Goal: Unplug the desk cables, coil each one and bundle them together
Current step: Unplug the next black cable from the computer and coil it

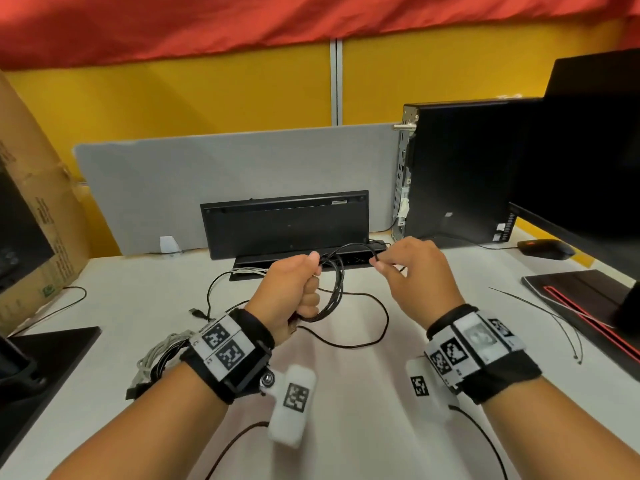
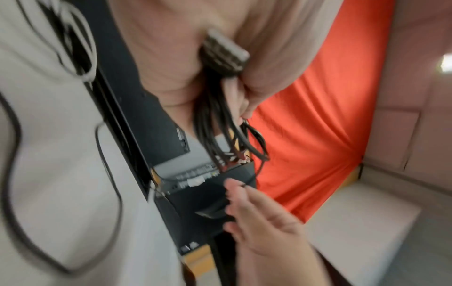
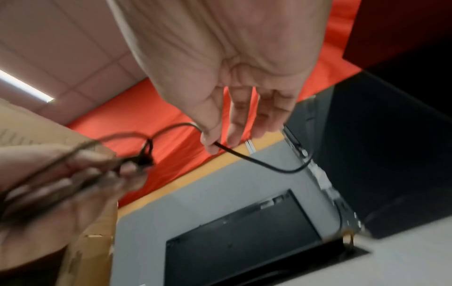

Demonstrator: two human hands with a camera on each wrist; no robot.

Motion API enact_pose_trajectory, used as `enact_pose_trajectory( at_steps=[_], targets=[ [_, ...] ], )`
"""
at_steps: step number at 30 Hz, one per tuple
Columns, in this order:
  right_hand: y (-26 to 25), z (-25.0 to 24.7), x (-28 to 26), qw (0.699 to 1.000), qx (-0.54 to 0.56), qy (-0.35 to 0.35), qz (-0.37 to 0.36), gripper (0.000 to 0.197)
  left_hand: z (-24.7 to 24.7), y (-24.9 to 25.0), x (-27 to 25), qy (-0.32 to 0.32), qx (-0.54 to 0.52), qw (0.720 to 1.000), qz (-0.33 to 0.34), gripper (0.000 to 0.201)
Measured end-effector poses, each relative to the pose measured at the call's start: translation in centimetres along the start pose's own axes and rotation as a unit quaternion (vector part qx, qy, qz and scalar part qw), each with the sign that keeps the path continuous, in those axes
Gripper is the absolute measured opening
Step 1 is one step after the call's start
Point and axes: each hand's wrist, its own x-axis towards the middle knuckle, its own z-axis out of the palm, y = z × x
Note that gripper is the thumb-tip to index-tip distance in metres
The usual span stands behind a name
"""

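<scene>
My left hand (image 1: pixel 310 275) grips a coil of black cable (image 1: pixel 334 289) in a fist above the white desk (image 1: pixel 346 393). In the left wrist view the coil (image 2: pixel 215 125) hangs from the palm, with a plug (image 2: pixel 225 50) tucked under the fingers. My right hand (image 1: pixel 377 264) pinches the free run of the same cable just right of the coil. In the right wrist view thumb and forefinger pinch the cable (image 3: pixel 269 168), which runs on toward the PC tower. A loose loop of black cable (image 1: pixel 363 337) lies on the desk below the hands.
A grey and white cable bundle (image 1: pixel 156 362) lies by my left wrist. A keyboard (image 1: pixel 284 223) leans on the grey divider behind an open cable slot (image 1: pixel 356 260). PC tower (image 1: pixel 457 168), monitor (image 1: pixel 588 150), mouse (image 1: pixel 545 249) and black pad (image 1: pixel 581 299) stand right; a cardboard box (image 1: pixel 34 202) left.
</scene>
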Motion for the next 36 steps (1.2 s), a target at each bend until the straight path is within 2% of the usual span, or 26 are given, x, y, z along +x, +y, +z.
enact_pose_trajectory(
  at_steps=[4, 7, 9, 12, 14, 15, 16, 19, 21, 24, 27, 28, 29, 30, 33, 36],
  targets=[
    [-0.7, 1.3, -0.9, 1.000, 0.023, 0.002, -0.005, 0.028, 1.8, 0.6, -0.7, -0.052, -0.136, 0.989, -0.018, 0.030],
    [-1.7, 2.0, -1.2, 0.985, 0.167, -0.008, 0.047, 0.023, 2.9, 0.6, -0.7, -0.058, -0.171, 0.984, -0.009, 0.031],
    [-2.5, 1.9, -1.4, 0.938, 0.326, -0.043, 0.109, 0.017, 3.2, 0.6, -0.6, -0.055, -0.183, 0.982, 0.005, 0.032],
    [-3.2, 1.2, -1.7, 0.832, 0.513, -0.109, 0.179, 0.018, 3.2, 0.5, -0.5, -0.029, -0.158, 0.987, 0.031, 0.032],
    [-3.4, 0.5, -1.8, 0.759, 0.600, -0.138, 0.212, 0.023, 3.2, 0.5, -0.5, -0.005, -0.122, 0.991, 0.055, 0.032],
    [-3.5, 0.3, -1.9, 0.741, 0.616, -0.147, 0.223, 0.026, 3.2, 0.4, -0.5, 0.004, -0.104, 0.992, 0.066, 0.032],
    [-3.7, 0.2, -1.9, 0.745, 0.608, -0.153, 0.231, 0.026, 3.2, 0.3, -0.5, 0.010, -0.084, 0.993, 0.077, 0.031],
    [-4.3, 0.3, -1.9, 0.817, 0.503, -0.148, 0.240, 0.018, 3.5, 0.2, -0.5, 0.020, -0.024, 0.995, 0.099, 0.029],
    [-4.5, 0.3, -1.8, 0.838, 0.463, -0.140, 0.253, 0.017, 3.6, 0.0, -0.3, 0.033, 0.005, 0.994, 0.108, 0.029],
    [-4.7, 0.0, -1.8, 0.832, 0.458, -0.171, 0.262, 0.021, 3.5, -0.2, 0.1, 0.046, 0.042, 0.990, 0.126, 0.030],
    [-5.1, -0.4, -1.9, 0.778, 0.519, -0.214, 0.280, 0.026, 3.3, -0.3, 0.2, 0.036, 0.091, 0.983, 0.157, 0.032],
    [-5.1, -0.4, -1.9, 0.769, 0.530, -0.215, 0.284, 0.026, 3.2, -0.3, 0.3, 0.030, 0.116, 0.978, 0.172, 0.032],
    [-5.1, -0.3, -1.9, 0.778, 0.523, -0.210, 0.279, 0.023, 3.1, -0.3, 0.2, 0.028, 0.143, 0.971, 0.187, 0.033],
    [-5.1, -0.2, -1.8, 0.800, 0.500, -0.203, 0.264, 0.020, 3.1, -0.3, 0.2, 0.030, 0.168, 0.965, 0.200, 0.033],
    [-5.0, 0.1, -1.8, 0.890, 0.372, -0.182, 0.189, 0.021, 3.0, -0.2, 0.2, 0.045, 0.207, 0.952, 0.219, 0.032],
    [-5.2, 0.2, -2.0, 0.939, 0.272, -0.155, 0.140, 0.016, 3.1, -0.1, 0.1, 0.054, 0.210, 0.951, 0.222, 0.031]
  ],
)
